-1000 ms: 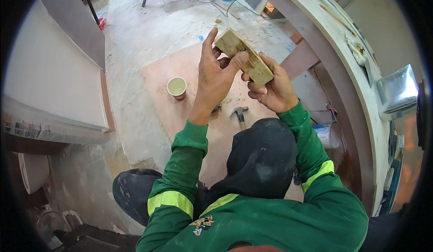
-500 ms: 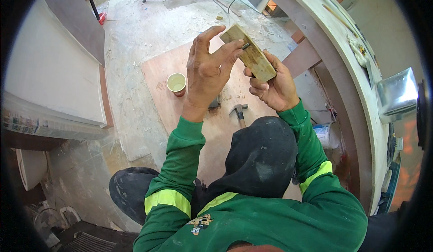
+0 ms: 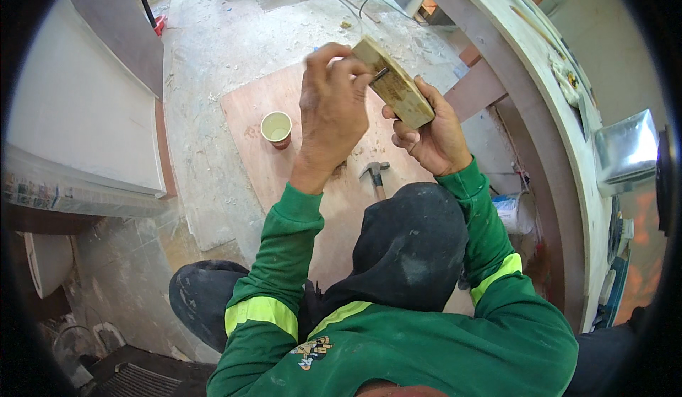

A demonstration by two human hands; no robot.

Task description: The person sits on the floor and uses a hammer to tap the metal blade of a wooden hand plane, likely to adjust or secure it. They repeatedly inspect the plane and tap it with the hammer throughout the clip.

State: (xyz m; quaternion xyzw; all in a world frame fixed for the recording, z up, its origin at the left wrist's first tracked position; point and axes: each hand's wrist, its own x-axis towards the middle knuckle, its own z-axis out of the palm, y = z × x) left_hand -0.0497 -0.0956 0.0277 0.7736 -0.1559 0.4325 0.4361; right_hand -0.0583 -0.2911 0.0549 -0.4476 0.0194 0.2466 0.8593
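Wooden hand plane (image 3: pixel 399 90) slants lengthwise, upper left to lower right; right hand (image 3: pixel 442 140) clasps its lower end; left hand (image 3: pixel 332 109), fingers curled, hold unclear.

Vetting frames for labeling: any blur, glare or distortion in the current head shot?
Head view: left hand looks softened, probably motion blur; right hand and wooden block read sharper.
Head view: bright glare on the shiny silvery object at right.
Head view: fisheye bows the pale counter; corners go black.
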